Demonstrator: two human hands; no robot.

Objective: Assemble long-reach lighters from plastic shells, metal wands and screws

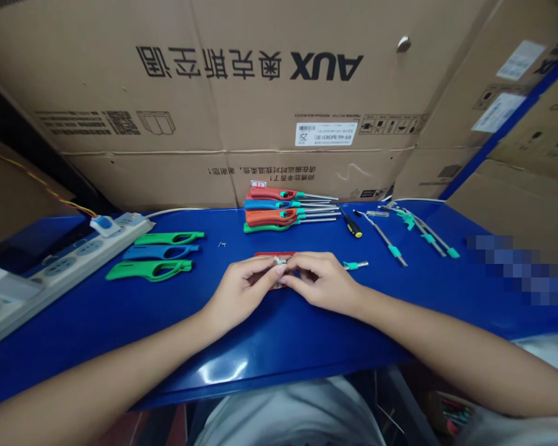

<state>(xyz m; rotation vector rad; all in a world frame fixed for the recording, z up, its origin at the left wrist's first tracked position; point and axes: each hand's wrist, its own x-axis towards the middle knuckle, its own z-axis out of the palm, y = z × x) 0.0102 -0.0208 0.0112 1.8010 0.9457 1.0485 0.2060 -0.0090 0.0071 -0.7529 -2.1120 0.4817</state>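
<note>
My left hand (237,288) and my right hand (325,282) meet fingertip to fingertip over a red lighter handle (275,254) near the table's middle. Both sets of fingers are bent and closed around it, hiding most of it. A small whitish-teal piece shows between the left thumb and fingers. Just beyond my right hand, a metal tube with a teal trigger (356,265) sticks out to the right; whether it joins the red handle is hidden. To the left lie a green lighter handle (139,271), a blue one (144,253) and another green one (153,238).
Several long-nosed lighters (270,217) are stacked at the back. A black-and-yellow screwdriver (353,228) lies beside them. Metal tubes with teal parts (426,236) rest at the right. A power strip (60,266) runs along the left; cardboard (242,136) walls the back.
</note>
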